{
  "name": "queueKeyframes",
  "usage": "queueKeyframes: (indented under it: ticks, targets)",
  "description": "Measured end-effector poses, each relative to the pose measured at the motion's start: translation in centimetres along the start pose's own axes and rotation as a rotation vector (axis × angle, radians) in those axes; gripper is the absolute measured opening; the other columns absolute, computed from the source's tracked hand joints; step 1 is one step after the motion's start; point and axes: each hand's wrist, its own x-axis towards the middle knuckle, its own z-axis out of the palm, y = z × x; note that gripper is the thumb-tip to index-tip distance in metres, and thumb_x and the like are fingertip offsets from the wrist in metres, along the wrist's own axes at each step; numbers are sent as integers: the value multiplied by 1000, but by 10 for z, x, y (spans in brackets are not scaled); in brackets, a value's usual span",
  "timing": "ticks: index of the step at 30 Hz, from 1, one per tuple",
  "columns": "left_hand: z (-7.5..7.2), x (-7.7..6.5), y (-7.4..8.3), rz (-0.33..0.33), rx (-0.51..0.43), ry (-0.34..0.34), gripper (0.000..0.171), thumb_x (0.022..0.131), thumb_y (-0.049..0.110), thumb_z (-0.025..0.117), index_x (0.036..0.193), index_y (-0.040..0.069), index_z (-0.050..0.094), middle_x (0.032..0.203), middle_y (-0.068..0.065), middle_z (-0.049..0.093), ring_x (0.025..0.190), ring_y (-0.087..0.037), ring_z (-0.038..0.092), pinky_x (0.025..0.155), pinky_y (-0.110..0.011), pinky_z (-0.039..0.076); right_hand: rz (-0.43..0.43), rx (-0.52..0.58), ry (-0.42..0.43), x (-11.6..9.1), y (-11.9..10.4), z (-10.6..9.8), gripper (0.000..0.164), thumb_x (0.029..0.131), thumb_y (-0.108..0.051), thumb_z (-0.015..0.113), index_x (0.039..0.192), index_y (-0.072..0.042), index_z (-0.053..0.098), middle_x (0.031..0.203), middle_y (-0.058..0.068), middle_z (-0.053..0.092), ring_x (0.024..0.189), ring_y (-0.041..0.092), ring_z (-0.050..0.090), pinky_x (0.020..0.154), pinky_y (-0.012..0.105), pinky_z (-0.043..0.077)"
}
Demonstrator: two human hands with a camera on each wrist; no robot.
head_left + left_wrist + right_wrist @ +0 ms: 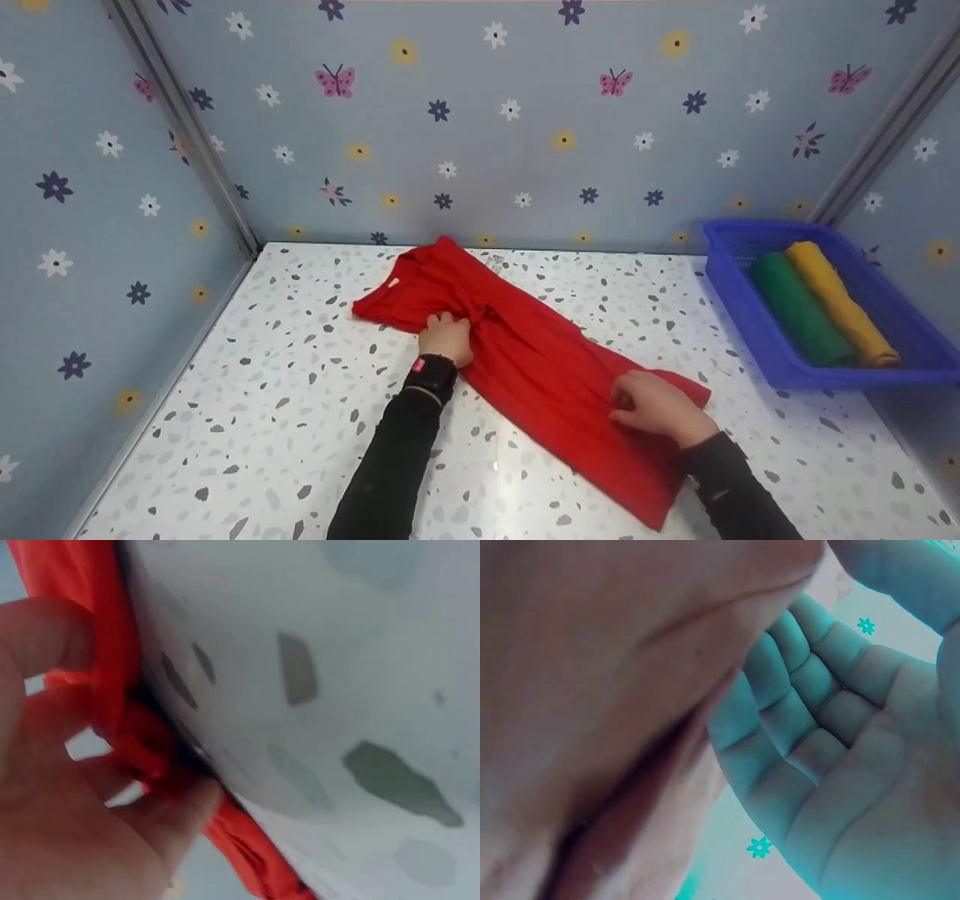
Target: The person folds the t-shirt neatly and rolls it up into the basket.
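A red shirt (540, 360) lies slantwise on the speckled tabletop, folded into a long strip. A small white label shows near its neck end at the upper left. My left hand (446, 341) pinches the near edge of the cloth close to that end; up close, the left wrist view shows the fingers and thumb around a bunched red fold (124, 720). Over the wider lower right end is my right hand (652, 401), its fingers loosely bent and resting against the fabric. Odd colours tint the right wrist view, where the palm (870, 787) holds nothing beside the shirt (630, 690).
At the right stands a blue plastic basket (731, 300) with a green cloth roll (799, 307) and a yellow cloth roll (840, 304) side by side in it. Flower-patterned panels (480, 97) wall the table at the back and both sides.
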Motion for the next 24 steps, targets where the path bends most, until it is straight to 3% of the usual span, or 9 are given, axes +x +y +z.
queueKeyframes:
  ticks: [4, 8, 12, 17, 24]
  targets:
    - [1, -12, 10, -62, 112, 0, 43, 91, 20, 60, 132, 5, 61, 132, -26, 51, 122, -46, 43, 93, -57, 44, -4, 1, -10, 4, 0, -4, 20, 81, -20, 81, 89, -15, 63, 75, -8, 53, 68, 12, 50, 64, 32, 47]
    - [0, -25, 19, -112, 162, -54, 53, 95, 29, 54, 144, 7, 51, 145, -28, 41, 133, -52, 34, 99, -60, 38, -46, -12, 44, 14, 0, -8, 19, 83, -18, 79, 94, -12, 65, 80, -6, 56, 73, 14, 53, 69, 36, 49]
    - [3, -37, 28, -133, 143, -64, 62, 94, 37, 55, 148, 8, 45, 150, -30, 34, 133, -54, 32, 93, -59, 43, -40, -28, 99, 28, -3, -12, 25, 84, -16, 77, 105, -8, 67, 90, 1, 58, 84, 20, 56, 79, 41, 51]
    - [7, -50, 35, -111, 113, -15, 74, 88, 47, 63, 147, 7, 46, 149, -34, 32, 120, -52, 44, 78, -55, 48, -10, -19, 97, 51, -9, -12, 44, 85, -17, 76, 126, -8, 63, 116, 12, 58, 108, 30, 55, 95, 48, 47]
    - [12, -52, 37, -114, 81, -34, 89, 83, 59, 64, 152, 9, 38, 153, -32, 27, 120, -51, 45, 78, -60, 46, 29, 9, 52, 80, -18, 2, 60, 87, -16, 73, 143, -14, 52, 144, 20, 44, 129, 40, 45, 103, 53, 41]
